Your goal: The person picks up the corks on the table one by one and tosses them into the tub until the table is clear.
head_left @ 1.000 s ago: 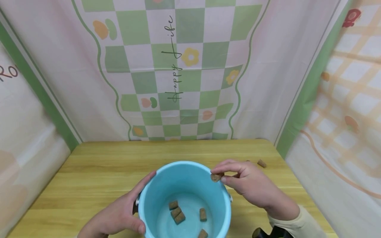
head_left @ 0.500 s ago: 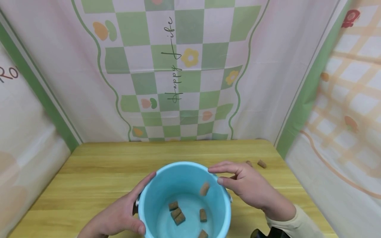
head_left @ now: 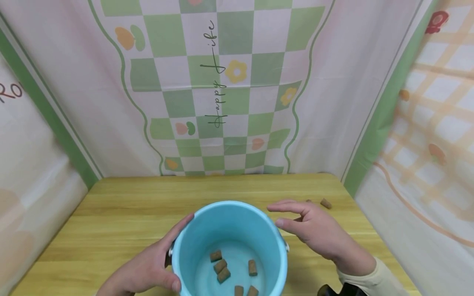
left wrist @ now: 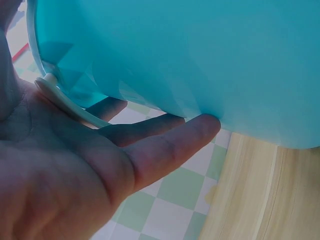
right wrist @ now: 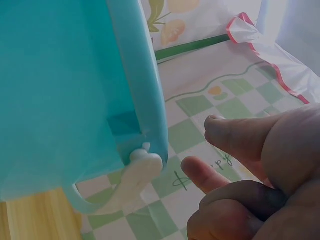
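A light blue bucket (head_left: 230, 204) stands on the wooden table. My left hand (head_left: 153, 261) holds it from the left: the thumb lies near the rim, and the fingers (left wrist: 172, 150) rest along the outer wall. Inside, on the bottom, lie several short brown corks (head_left: 222, 274). My right hand (head_left: 312, 230) hovers just right of the rim with nothing in it. Its thumb and index finger are apart, while the other fingers are partly bent in the right wrist view. Beyond that hand a loose cork (head_left: 326, 203) lies on the table, and another is mostly hidden behind the knuckles.
The white handle (right wrist: 140, 172) of the bucket hangs at its side pivot. A black object (head_left: 342, 290) is by the right sleeve at the lower edge. Behind the wooden table (head_left: 148, 193) hangs a green-and-white checked cloth (head_left: 237, 98), with more cloth at both sides.
My right hand let go of a cork, which fell into the bucket and now lies on the bottom. That hand then drew back slightly to the right. The left hand stayed put.
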Motion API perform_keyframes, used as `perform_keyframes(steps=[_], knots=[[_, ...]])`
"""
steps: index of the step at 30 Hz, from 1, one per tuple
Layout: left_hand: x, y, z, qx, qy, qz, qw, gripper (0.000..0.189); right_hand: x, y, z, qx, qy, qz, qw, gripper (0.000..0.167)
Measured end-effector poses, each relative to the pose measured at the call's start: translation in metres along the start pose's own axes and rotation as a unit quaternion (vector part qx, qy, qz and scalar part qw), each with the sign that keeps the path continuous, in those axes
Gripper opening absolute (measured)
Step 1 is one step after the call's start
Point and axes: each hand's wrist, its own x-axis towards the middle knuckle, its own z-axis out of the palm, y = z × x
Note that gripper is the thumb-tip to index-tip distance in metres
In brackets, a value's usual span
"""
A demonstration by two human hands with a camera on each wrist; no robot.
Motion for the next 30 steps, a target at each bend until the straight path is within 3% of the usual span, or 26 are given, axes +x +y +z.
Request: perform_keyframes(steps=[10,16,19,26,30], knots=[[0.000,-0.001,-0.001,-0.003,-0.002,0.007,1.0000,0.108,-0.002,0.006,-0.011,0.041,-0.003,0.055,0.9976,0.040],[0.000,0.000,0.000,-0.003,-0.002,0.003,1.0000,0.107,-0.001,0.017,-0.019,0.061,0.009,0.060,0.9963,0.042],[0.000,0.000,0.000,-0.004,-0.003,-0.002,1.0000,0.108,0.000,0.026,-0.026,0.104,0.016,0.054,0.9931,0.041],[0.001,0.001,-0.001,-0.001,-0.003,-0.005,1.0000,0.109,0.004,0.057,-0.051,0.242,0.032,0.012,0.9697,0.036],[0.001,0.000,-0.001,0.001,-0.004,0.003,1.0000,0.108,0.004,0.077,-0.064,0.288,0.032,0.023,0.9567,0.034]])
